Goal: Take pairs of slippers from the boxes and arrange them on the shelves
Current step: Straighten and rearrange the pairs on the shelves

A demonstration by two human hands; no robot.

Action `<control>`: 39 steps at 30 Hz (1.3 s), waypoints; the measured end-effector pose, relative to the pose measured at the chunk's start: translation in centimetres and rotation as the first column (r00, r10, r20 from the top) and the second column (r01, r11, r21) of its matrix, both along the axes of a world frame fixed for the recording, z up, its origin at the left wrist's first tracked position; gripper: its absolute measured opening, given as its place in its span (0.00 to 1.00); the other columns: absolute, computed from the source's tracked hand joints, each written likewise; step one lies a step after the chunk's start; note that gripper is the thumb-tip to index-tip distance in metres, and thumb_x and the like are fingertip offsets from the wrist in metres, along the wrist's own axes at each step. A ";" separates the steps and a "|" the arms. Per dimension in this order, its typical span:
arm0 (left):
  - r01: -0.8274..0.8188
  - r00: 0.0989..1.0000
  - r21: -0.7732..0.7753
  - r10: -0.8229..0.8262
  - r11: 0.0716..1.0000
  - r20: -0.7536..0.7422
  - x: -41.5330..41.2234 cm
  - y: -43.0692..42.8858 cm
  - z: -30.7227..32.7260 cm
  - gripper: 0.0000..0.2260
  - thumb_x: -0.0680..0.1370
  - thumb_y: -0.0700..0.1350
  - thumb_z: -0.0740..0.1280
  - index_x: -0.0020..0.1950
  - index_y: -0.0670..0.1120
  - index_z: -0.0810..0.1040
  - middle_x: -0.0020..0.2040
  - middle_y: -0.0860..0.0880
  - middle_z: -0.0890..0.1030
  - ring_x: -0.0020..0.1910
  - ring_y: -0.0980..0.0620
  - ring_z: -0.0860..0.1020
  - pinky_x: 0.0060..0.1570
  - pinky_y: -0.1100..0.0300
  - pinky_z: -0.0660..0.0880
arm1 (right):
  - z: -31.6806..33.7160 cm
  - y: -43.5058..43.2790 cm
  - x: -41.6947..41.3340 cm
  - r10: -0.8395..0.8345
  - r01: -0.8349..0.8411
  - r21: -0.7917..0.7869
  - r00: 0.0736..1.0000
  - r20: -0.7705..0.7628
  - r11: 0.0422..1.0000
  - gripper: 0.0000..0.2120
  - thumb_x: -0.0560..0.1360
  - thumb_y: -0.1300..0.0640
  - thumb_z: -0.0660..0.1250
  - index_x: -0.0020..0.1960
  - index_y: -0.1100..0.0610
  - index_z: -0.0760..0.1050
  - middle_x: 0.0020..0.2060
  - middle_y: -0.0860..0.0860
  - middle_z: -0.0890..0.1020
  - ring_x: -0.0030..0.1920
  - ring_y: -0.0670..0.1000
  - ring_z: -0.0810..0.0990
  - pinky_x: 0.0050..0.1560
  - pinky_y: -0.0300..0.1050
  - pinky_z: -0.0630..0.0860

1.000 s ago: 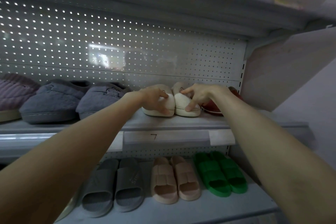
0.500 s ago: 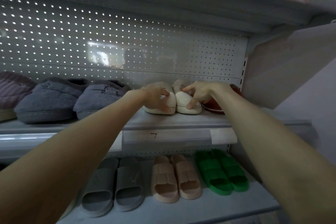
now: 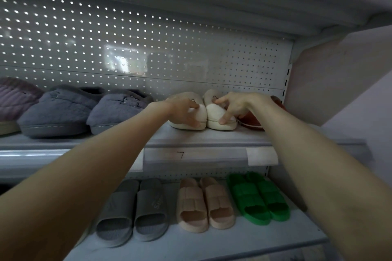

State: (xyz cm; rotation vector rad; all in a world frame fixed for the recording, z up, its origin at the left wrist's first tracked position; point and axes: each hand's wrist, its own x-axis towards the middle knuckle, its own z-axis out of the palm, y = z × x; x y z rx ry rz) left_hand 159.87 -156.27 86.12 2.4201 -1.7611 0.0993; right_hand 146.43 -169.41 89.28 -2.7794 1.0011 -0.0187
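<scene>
The head view showed both hands on a cream pair of slippers on the upper shelf point(image 3: 212, 136). The left hand point(image 3: 182, 110) lay over the left cream slipper point(image 3: 198, 119), fingers curled down its toe and thumb across the top, gripping it. The right hand point(image 3: 233, 108) pinched the right cream slipper point(image 3: 216, 116), thumb on the upper and a finger pressed near the sole. The two slippers stood side by side, touching, toes toward the near edge of the shelf, both resting flat on it.

Just right of them sat a red slipper point(image 3: 250, 119), partly hidden by the right wrist. To the left, a little apart, stood a grey pair point(image 3: 84, 110), and at the far left edge a purple slipper point(image 3: 14, 97) was cut off by the frame. On the lower shelf point(image 3: 212, 246) three pairs were lined up: grey slides point(image 3: 135, 210), beige slides point(image 3: 203, 203) and green slides point(image 3: 258, 197).

By my reading, the task was well along: several pairs were shelved, and the cream pair seemed placed and only being squared up. What was left here looked like letting go. No boxes were in view, so I could not tell how many pairs remained.
</scene>
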 end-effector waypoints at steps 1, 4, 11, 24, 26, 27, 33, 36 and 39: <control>0.001 1.000 -0.001 -0.001 1.000 -0.005 0.0 0.0 0.0 0.35 0.73 0.61 0.66 0.75 0.52 0.58 0.74 0.49 0.64 0.71 0.46 0.64 0.69 0.52 0.62 | 0.0 0.1 0.0 -0.002 0.002 0.002 1.000 0.000 1.000 0.40 0.70 0.54 0.75 0.75 0.46 0.58 0.73 0.49 0.62 0.67 0.56 0.69 0.59 0.49 0.75; 0.003 0.999 0.004 -0.003 1.000 -0.038 0.0 0.2 0.2 0.34 0.73 0.60 0.66 0.75 0.51 0.59 0.74 0.49 0.63 0.71 0.46 0.64 0.70 0.52 0.62 | 0.4 0.7 -0.1 -0.016 0.016 -0.023 1.000 -0.022 1.000 0.40 0.69 0.53 0.75 0.75 0.46 0.58 0.72 0.50 0.64 0.67 0.56 0.69 0.63 0.53 0.73; -0.015 0.997 -0.021 0.014 1.000 -0.070 0.8 2.8 3.0 0.27 0.72 0.55 0.70 0.68 0.49 0.71 0.66 0.48 0.73 0.62 0.47 0.73 0.65 0.52 0.68 | 2.9 3.8 0.7 -0.025 0.024 -0.036 0.999 -0.022 0.999 0.35 0.69 0.55 0.75 0.73 0.51 0.65 0.66 0.56 0.74 0.56 0.56 0.79 0.60 0.53 0.75; -0.161 0.987 -0.094 0.161 0.982 -0.002 5.7 13.3 6.3 0.30 0.69 0.57 0.72 0.68 0.47 0.72 0.61 0.48 0.77 0.59 0.48 0.75 0.60 0.58 0.69 | 5.6 12.7 6.1 0.147 -0.146 -0.098 0.989 -0.002 0.984 0.31 0.69 0.52 0.75 0.70 0.51 0.69 0.62 0.55 0.77 0.53 0.54 0.81 0.58 0.51 0.76; -0.181 0.983 -0.088 0.180 0.980 -0.020 6.8 14.9 6.0 0.30 0.70 0.55 0.73 0.68 0.47 0.71 0.61 0.46 0.77 0.60 0.48 0.75 0.62 0.57 0.69 | 5.5 14.0 7.1 0.173 -0.172 -0.096 0.985 0.000 0.980 0.31 0.69 0.51 0.75 0.69 0.51 0.69 0.62 0.55 0.77 0.53 0.54 0.81 0.58 0.51 0.76; -0.193 0.981 -0.077 0.192 0.978 -0.029 7.3 15.7 5.9 0.30 0.70 0.54 0.73 0.69 0.47 0.70 0.62 0.46 0.77 0.61 0.47 0.75 0.63 0.56 0.69 | 5.4 14.7 7.5 0.186 -0.185 -0.095 0.983 0.000 0.978 0.31 0.69 0.51 0.75 0.69 0.51 0.69 0.62 0.55 0.77 0.52 0.54 0.81 0.58 0.51 0.76; -0.234 0.971 -0.016 0.233 0.972 -0.058 9.7 19.5 4.8 0.31 0.68 0.52 0.75 0.68 0.45 0.71 0.65 0.49 0.75 0.62 0.48 0.74 0.64 0.55 0.70 | 4.3 17.7 9.6 0.236 -0.236 -0.076 0.972 -0.007 0.969 0.32 0.68 0.50 0.76 0.69 0.54 0.70 0.57 0.53 0.80 0.52 0.54 0.82 0.57 0.51 0.77; -0.262 0.963 -0.014 0.260 0.965 -0.076 10.9 21.2 4.0 0.30 0.68 0.49 0.75 0.68 0.44 0.71 0.66 0.49 0.74 0.63 0.49 0.73 0.61 0.62 0.66 | 3.5 18.8 10.5 0.256 -0.255 -0.067 0.967 -0.007 0.965 0.32 0.68 0.48 0.76 0.68 0.53 0.71 0.51 0.51 0.79 0.50 0.53 0.82 0.52 0.47 0.77; -0.292 0.952 0.000 0.290 0.957 -0.102 12.0 22.3 3.3 0.34 0.67 0.51 0.76 0.70 0.46 0.68 0.69 0.47 0.71 0.65 0.47 0.71 0.65 0.56 0.68 | 2.7 19.6 11.3 0.268 -0.268 -0.057 0.963 -0.018 0.962 0.32 0.67 0.45 0.75 0.69 0.50 0.71 0.55 0.50 0.78 0.49 0.53 0.80 0.52 0.46 0.77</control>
